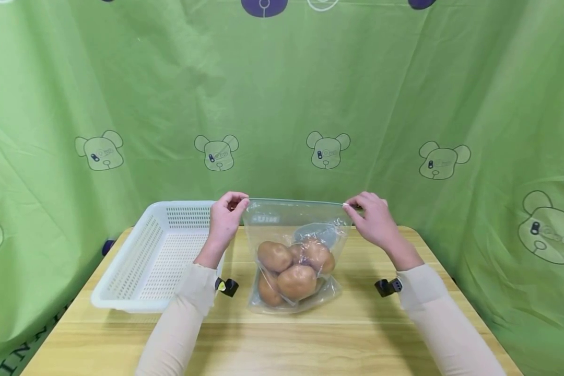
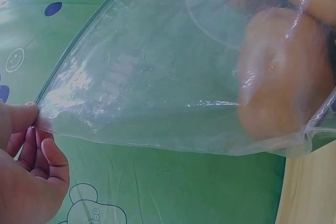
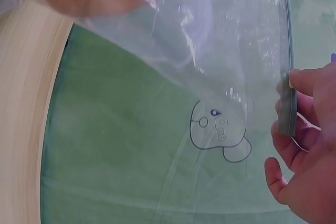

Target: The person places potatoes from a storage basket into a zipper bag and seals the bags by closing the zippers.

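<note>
A clear zip bag (image 1: pixel 286 219) with several brown potatoes (image 1: pixel 297 282) inside hangs between both hands in the head view, its top edge pulled straight. My left hand (image 1: pixel 225 216) pinches the top left corner between thumb and fingers. At the other end my right hand (image 1: pixel 373 216) pinches the top right corner. The right wrist view shows the green zip strip (image 3: pixel 287 103) between that hand's thumb and fingers. In the left wrist view the potatoes (image 2: pixel 283 72) press against the lower part of the film.
A white perforated plastic basket (image 1: pixel 122 304) stands on the left of the wooden table (image 1: pixel 286 344), partly behind the left forearm. Behind the table hangs a green curtain (image 1: pixel 272 94) with bear-head prints.
</note>
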A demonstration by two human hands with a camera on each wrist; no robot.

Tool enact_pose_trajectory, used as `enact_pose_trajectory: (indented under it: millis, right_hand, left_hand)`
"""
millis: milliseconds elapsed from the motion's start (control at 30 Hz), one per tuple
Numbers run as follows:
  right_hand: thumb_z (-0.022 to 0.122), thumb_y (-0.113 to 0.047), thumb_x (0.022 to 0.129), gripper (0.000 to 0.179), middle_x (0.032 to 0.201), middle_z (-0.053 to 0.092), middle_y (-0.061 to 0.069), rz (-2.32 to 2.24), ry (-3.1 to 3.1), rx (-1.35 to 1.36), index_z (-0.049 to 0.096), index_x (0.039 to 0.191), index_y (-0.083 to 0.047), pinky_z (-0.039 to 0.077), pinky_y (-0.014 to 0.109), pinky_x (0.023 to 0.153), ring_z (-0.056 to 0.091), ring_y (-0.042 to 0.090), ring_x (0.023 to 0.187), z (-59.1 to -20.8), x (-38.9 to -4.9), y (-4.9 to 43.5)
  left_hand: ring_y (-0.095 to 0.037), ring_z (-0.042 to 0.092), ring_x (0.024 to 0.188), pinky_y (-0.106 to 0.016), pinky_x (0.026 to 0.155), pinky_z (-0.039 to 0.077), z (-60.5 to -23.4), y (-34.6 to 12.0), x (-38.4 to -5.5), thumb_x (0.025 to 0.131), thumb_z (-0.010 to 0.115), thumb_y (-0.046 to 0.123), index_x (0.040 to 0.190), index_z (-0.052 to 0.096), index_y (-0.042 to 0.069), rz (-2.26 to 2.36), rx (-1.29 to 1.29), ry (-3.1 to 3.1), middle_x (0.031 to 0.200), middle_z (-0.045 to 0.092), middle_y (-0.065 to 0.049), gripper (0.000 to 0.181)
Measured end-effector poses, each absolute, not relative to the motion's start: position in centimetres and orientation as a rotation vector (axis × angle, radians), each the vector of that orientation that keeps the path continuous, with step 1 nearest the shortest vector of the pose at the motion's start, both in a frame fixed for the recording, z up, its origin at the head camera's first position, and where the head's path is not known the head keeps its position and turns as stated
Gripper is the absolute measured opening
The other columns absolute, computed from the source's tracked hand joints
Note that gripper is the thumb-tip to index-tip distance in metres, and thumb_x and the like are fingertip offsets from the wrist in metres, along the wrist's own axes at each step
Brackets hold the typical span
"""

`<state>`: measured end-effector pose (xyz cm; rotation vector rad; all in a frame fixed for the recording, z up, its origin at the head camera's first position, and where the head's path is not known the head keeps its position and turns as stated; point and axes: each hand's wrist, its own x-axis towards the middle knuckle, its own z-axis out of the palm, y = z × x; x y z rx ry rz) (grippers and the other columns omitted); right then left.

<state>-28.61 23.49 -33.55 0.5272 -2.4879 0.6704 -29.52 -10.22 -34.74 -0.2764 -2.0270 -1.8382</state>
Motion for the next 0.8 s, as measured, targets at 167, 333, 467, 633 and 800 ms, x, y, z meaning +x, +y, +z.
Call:
enact_pose_trajectory:
  millis: [167,333,467,633,800]
  right_hand:
    - [0.059,-0.017,0.093,0.018,0.092,0.061,0.012,0.683,-2.462,0.498,0.066,0.097,-0.001,0.033,0.05,0.084,0.052,0.03,0.089,-33.7,-28.6,24.6]
    - [0.058,-0.017,0.094,0.018,0.089,0.059,0.011,0.721,-2.453,0.484,0.066,0.096,0.0,0.039,0.045,0.078,0.053,0.029,0.085,-33.8,-28.6,25.2]
    - [0.055,-0.019,0.097,0.022,0.088,0.057,0.009,0.776,-2.473,0.471,0.064,0.099,0.0,0.045,0.037,0.066,0.052,0.023,0.078,-33.9,-28.6,25.3]
    - [0.052,-0.021,0.098,0.024,0.086,0.058,0.009,0.858,-2.484,0.433,0.063,0.102,0.0,0.046,0.033,0.062,0.052,0.021,0.074,-34.5,-28.9,25.3]
    - [0.051,-0.025,0.098,0.028,0.084,0.061,0.013,0.979,-2.498,0.352,0.061,0.106,0.0,0.047,0.028,0.056,0.055,0.021,0.071,-35.3,-29.8,25.1]
  left_hand:
    - [-0.016,0.055,0.08,-0.019,0.066,0.048,-34.8,-10.3,-29.8,0.088,0.065,0.008,0.099,0.065,0.001,-1.833,-0.253,-2.032,0.09,0.063,-0.009,0.014]
    - [-0.017,0.055,0.082,-0.021,0.069,0.049,-34.9,-10.3,-30.0,0.088,0.066,0.009,0.1,0.065,0.002,-1.833,-0.248,-2.038,0.091,0.063,-0.009,0.014]
    - [-0.018,0.056,0.085,-0.024,0.074,0.05,-34.8,-10.3,-30.2,0.088,0.066,0.011,0.101,0.066,0.003,-1.834,-0.247,-2.043,0.093,0.064,-0.009,0.016]
    - [-0.018,0.057,0.087,-0.026,0.077,0.05,-34.9,-10.2,-30.7,0.088,0.065,0.011,0.102,0.066,0.003,-1.832,-0.236,-2.055,0.095,0.065,-0.009,0.016]
    - [-0.019,0.057,0.088,-0.027,0.079,0.05,-35.0,-10.1,-31.5,0.089,0.064,0.01,0.106,0.064,0.001,-1.838,-0.22,-2.076,0.097,0.064,-0.01,0.019]
